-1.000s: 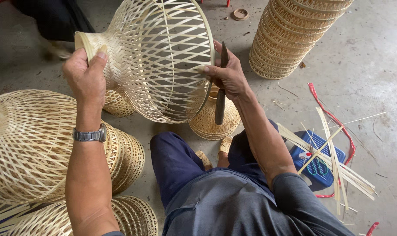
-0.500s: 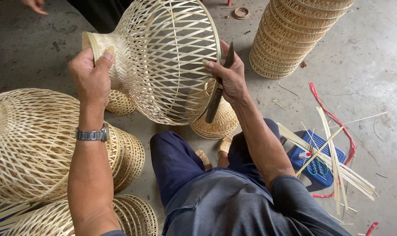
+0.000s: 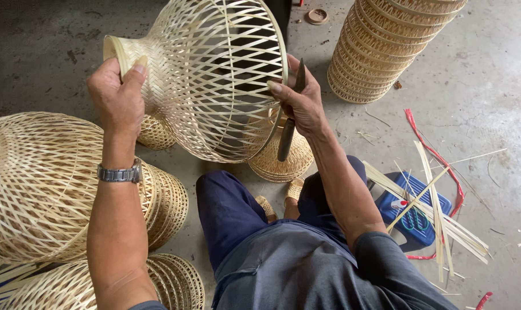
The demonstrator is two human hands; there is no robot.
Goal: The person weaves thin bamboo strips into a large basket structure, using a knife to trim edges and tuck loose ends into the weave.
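Note:
I hold a woven bamboo lattice lampshade up in front of me, lying on its side with the wide mouth to the right. My left hand grips its narrow neck at the upper left. My right hand holds the wide rim and also clasps a dark knife whose handle points down. I am seated, with blue trousers and a grey shirt below.
Finished woven shades lie at my left. A tall stack of woven baskets stands at the upper right. Smaller baskets sit under the held shade. Bamboo strips, red cord and a blue stool lie at the right on the concrete floor.
The lampshade has turned slightly in my hands, and my right hand with the knife has shifted up along the rim. The person's legs at the top left have left the view.

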